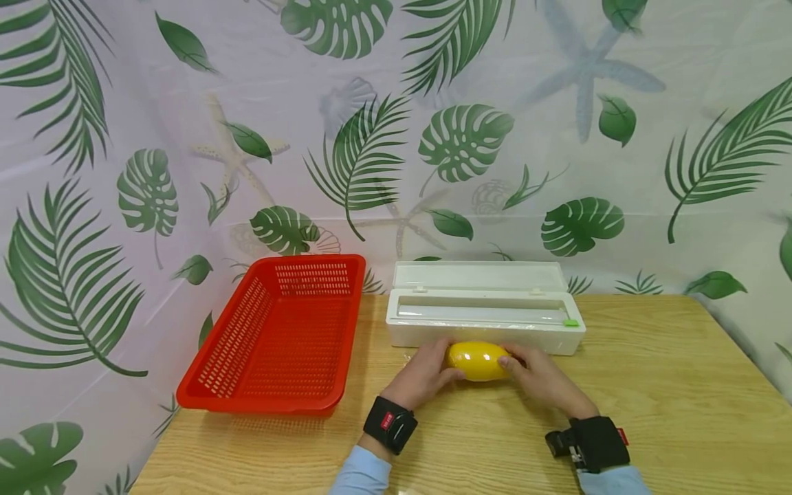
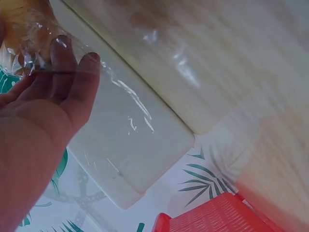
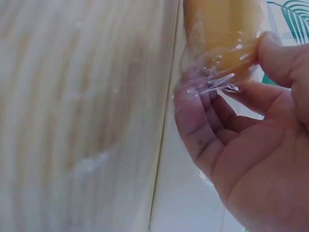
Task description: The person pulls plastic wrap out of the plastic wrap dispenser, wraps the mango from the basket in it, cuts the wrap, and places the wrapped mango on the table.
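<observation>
A smooth, yellow, oblong object point(image 1: 479, 361) is wrapped in clear cling film point(image 3: 219, 79), which bunches at its ends. My left hand point(image 1: 425, 375) holds its left end, thumb in front. In the left wrist view, film lies over the fingers of the left hand point(image 2: 53, 104). At the other end, my right hand point(image 1: 544, 378) grips the object with its thumb against the yellow side; in the right wrist view, fingers of the right hand point(image 3: 251, 140) curl under the gathered film. Directly behind both hands stands a white cling film dispenser point(image 1: 482, 335), its lid raised, with a roll inside.
A red plastic basket point(image 1: 346, 330) stands on the left of the wooden table point(image 1: 668, 385). A green slider point(image 1: 570, 322) sits at the dispenser's right end. Behind the table hangs a leaf-patterned cloth point(image 1: 396, 137).
</observation>
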Motion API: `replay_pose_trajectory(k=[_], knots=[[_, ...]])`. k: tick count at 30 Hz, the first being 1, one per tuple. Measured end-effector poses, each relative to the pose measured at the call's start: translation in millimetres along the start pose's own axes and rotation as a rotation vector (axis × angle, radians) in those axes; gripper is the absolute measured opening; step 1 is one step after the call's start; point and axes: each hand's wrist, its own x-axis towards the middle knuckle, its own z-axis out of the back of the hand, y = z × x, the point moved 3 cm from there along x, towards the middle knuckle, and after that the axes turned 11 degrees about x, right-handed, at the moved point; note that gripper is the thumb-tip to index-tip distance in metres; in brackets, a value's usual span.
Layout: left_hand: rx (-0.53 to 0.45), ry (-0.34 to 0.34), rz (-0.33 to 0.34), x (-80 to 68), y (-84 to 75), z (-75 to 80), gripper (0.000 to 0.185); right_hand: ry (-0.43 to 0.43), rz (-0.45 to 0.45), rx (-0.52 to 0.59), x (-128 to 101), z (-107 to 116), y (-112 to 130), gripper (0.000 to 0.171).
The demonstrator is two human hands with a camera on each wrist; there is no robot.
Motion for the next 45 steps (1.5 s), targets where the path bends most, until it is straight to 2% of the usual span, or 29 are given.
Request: replay_pose_trajectory(k=[7, 14, 24, 29, 35, 40, 45], knots=[[-0.022, 0.015, 0.005, 3.4, 0.8, -1.5, 0.042, -0.002, -0.015, -0.001, -0.1, 1.1, 3.1, 0.038], [-0.073, 0.036, 0.0, 6.0, 0.9, -1.8, 0.032, -0.016, -0.094, 0.013, 2.0, 1.4, -0.3, 0.038], [-0.097, 0.069, 0.036, 3.4, 4.0, -1.3, 0.03, 0.021, -0.093, 0.006, 4.8, -0.6, -0.1, 0.038], [-0.083, 0.071, 0.027, 2.7, 3.4, -0.3, 0.033, 0.067, -0.067, -0.013, 2.8, -0.9, 0.2, 0.049], [-0.026, 0.076, 0.016, 1.7, 3.3, -0.5, 0.035, 0.049, -0.126, 0.066, -0.8, 0.8, -1.3, 0.06], [0.034, 0.071, 0.052, -2.0, 2.0, 1.0, 0.047, 0.047, -0.137, 0.076, -1.7, 1.5, -3.2, 0.055], [0.041, 0.024, 0.067, -2.8, 1.4, 1.8, 0.051, 0.054, -0.138, 0.094, -1.9, 2.8, -4.8, 0.051]])
